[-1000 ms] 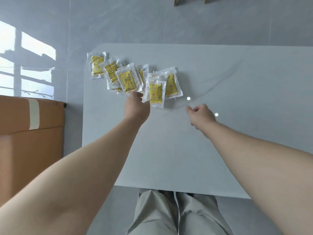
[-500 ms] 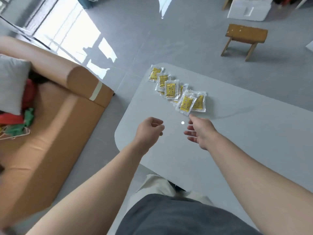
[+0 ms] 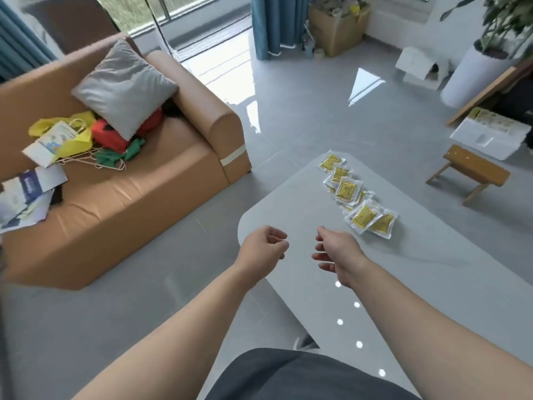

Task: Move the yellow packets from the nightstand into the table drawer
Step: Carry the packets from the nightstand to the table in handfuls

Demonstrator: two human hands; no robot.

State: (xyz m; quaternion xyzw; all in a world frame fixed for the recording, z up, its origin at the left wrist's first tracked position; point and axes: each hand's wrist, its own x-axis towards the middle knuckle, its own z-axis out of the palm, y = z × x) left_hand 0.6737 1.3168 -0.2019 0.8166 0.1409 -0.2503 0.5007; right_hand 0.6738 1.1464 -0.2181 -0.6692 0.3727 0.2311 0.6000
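Packets (image 3: 353, 194): overlapping row on table (image 3: 288, 203)
Left hand (image 3: 264, 249): fingers loosely curled, empty
Right hand (image 3: 336, 254): fingers slack — near packets
Around: sofa (image 3: 129, 203), stool (image 3: 473, 168)

- Tan sofa (image 3: 161, 197), left, bearing grey cushion (image 3: 124, 85), red and green clothing (image 3: 115, 140), papers (image 3: 28, 192).
- Wooden stool (image 3: 473, 168) on floor (image 3: 317, 111), right.
- White planter (image 3: 473, 79) and cardboard box (image 3: 337, 30) near far wall.

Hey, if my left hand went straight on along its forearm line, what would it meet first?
Most likely the yellow packets lying overlapped on the table: the left hand points toward the middle of that row, with only bare tabletop between. Its height above the table is unclear.
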